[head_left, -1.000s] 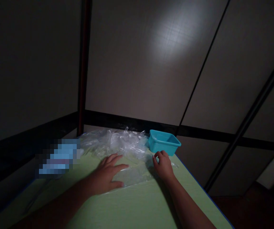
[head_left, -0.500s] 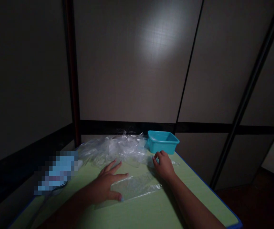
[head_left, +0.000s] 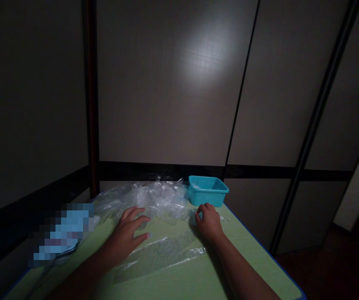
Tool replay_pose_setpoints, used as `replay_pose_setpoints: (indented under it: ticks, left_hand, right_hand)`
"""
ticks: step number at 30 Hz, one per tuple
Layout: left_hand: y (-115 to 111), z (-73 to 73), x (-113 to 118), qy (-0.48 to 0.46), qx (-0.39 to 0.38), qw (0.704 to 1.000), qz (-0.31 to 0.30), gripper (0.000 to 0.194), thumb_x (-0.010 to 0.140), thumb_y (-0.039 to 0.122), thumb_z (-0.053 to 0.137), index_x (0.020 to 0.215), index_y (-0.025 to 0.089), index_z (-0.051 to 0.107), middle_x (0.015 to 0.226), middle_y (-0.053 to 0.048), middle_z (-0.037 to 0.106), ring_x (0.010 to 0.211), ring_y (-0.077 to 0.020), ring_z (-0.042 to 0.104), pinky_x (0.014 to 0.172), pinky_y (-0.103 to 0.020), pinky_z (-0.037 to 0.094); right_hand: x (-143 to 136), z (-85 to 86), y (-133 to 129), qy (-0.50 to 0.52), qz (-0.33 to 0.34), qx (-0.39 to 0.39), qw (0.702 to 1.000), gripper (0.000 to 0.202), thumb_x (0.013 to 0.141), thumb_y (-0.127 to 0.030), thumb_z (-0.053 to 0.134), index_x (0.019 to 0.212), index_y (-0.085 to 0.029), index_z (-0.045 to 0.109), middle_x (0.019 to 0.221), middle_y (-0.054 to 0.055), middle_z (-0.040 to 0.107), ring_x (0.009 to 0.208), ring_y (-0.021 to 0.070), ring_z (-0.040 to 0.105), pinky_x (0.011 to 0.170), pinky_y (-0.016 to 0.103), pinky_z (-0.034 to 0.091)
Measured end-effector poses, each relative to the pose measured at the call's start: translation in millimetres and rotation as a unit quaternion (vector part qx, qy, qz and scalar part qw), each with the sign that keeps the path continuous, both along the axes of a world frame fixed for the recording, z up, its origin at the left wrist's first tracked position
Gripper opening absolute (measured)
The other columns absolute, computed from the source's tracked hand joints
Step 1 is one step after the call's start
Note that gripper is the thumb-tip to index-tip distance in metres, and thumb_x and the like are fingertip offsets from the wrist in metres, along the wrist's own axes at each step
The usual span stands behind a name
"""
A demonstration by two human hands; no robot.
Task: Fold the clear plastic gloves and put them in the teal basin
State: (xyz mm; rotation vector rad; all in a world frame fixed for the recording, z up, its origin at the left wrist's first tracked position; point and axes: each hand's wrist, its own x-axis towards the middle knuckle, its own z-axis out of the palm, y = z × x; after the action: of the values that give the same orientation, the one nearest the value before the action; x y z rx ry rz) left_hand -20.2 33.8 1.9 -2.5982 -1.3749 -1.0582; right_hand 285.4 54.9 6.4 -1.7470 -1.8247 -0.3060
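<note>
Two bare hands above a green table with clear plastic bags

The left hand (head_left: 126, 231) is open, with its fingers spread and its thumb apart from them. It is near the far left part of a clear plastic bag (head_left: 166, 255), which lies flat on the green tabletop (head_left: 154, 287) between the two forearms. Whether this hand touches the bag, I cannot tell.

The right hand (head_left: 209, 221) has its fingers curled, and the thumb comes close to the index finger. It is placed just in front of a turquoise plastic basket (head_left: 209, 198), and a thin piece of clear plastic (head_left: 224, 218) shows beside it. If the fingers are gripping this plastic, the view does not let me tell.

At the back of the table, beyond the left hand, there is a crumpled pile of clear plastic bags (head_left: 160, 198). Its right side reaches to the basket, which stands upright and open near the right edge. At the left side lies a light blue object (head_left: 68, 231), blurred into squares, so its kind is not clear. The table has a blue edging (head_left: 260, 241), and behind it rise large dark panels (head_left: 166, 91) with a bright reflection.
</note>
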Motion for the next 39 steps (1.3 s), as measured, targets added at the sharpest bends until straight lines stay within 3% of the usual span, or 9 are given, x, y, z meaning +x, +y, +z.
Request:
replay_pose_setpoints:
  ticks: [23,29,39]
  left_hand:
    - [3.6,-9.2,-1.2,0.045,0.024,0.999,-0.016,0.03,0.073,0.035,0.062,0.102,0.027,0.061,0.12,-0.005,0.049,0.117,-0.0283,0.032,0.098,-0.044,0.031]
    - [5.0,-9.5,-0.7,0.053,0.015,0.998,-0.015,0.03,0.073,0.038,0.062,0.101,0.027,0.062,0.119,-0.005,0.05,0.116,-0.028,0.034,0.097,-0.044,0.031]
    - [3.4,-7.4,-1.3,0.053,0.014,0.998,-0.019,0.029,0.074,0.037,0.061,0.101,0.026,0.061,0.118,-0.005,0.05,0.116,-0.027,0.033,0.097,-0.042,0.031]
  right_hand:
    - [-0.4,-0.7,-0.3,0.025,0.007,-0.037,0.999,0.01,0.074,-0.025,0.058,0.083,-0.022,0.059,0.094,0.003,0.056,0.096,0.0196,0.047,0.07,0.027,0.027]
    - [1.2,6.0,-3.8,0.007,-0.034,-0.037,0.999,0.012,0.079,-0.031,0.053,0.08,-0.021,0.059,0.089,0.005,0.06,0.091,0.0204,0.048,0.068,0.028,0.027]
    - [1.4,6.5,-2.9,-0.004,-0.032,-0.065,0.997,0.017,0.08,-0.033,0.051,0.077,-0.019,0.062,0.088,0.006,0.064,0.09,0.0214,0.052,0.07,0.029,0.028]
